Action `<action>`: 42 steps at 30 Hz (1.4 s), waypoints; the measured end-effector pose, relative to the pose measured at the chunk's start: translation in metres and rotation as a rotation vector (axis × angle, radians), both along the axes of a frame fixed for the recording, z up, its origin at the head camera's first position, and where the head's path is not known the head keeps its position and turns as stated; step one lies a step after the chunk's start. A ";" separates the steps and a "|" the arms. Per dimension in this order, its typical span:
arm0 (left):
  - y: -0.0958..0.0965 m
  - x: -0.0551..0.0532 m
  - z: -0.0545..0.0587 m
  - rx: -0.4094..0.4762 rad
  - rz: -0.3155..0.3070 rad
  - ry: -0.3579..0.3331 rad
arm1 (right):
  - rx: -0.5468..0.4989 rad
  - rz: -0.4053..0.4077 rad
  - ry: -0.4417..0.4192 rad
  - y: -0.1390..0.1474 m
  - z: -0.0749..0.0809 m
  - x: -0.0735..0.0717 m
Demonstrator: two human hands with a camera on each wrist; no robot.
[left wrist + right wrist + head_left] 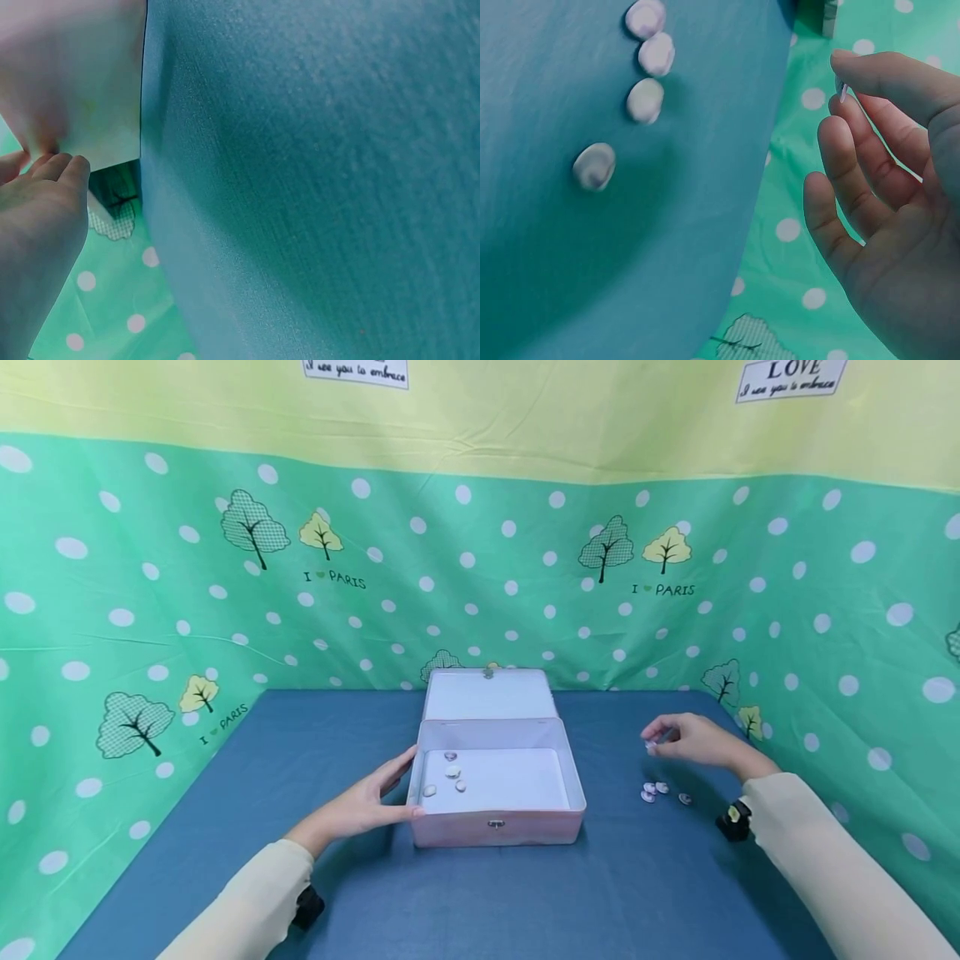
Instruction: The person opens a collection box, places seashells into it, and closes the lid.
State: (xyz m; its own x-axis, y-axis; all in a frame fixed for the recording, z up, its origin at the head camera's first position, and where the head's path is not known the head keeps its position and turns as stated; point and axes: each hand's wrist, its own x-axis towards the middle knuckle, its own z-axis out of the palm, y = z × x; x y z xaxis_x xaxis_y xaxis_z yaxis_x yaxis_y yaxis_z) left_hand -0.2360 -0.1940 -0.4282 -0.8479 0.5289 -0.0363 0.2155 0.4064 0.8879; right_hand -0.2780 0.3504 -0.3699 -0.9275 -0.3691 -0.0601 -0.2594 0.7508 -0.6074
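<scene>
In the head view, an open pale pink box (497,828) with a small front latch stands mid-table, its lid tipped back. Several small round discs (453,772) lie inside on the left. My left hand (360,804) rests against the box's left side, thumb at the front corner and fingers along the wall; its fingertips touch that wall in the left wrist view. Off to the right, my right hand (693,742) pinches a small disc (843,93) between thumb and index finger above the table. Below it lie several whitish-purple discs (645,100), partly in shadow.
The blue table (480,902) meets a green polka-dot curtain (480,593) at its back and right edges. The raised lid (489,695) stands behind the box, near the curtain.
</scene>
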 end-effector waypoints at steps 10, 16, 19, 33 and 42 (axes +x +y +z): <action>0.000 -0.001 0.000 -0.002 -0.002 0.007 | 0.029 0.045 0.034 -0.032 0.010 -0.017; 0.000 -0.001 0.000 -0.014 0.001 0.002 | 0.019 0.090 0.049 -0.057 0.018 -0.026; 0.000 0.000 0.000 -0.019 0.006 -0.001 | 0.003 0.111 0.046 -0.072 0.022 -0.029; 0.001 -0.001 0.001 -0.025 0.006 0.007 | 0.004 0.239 0.067 -0.142 0.040 -0.046; 0.001 0.001 0.003 -0.028 0.010 0.003 | -0.024 0.298 0.034 -0.179 0.038 -0.053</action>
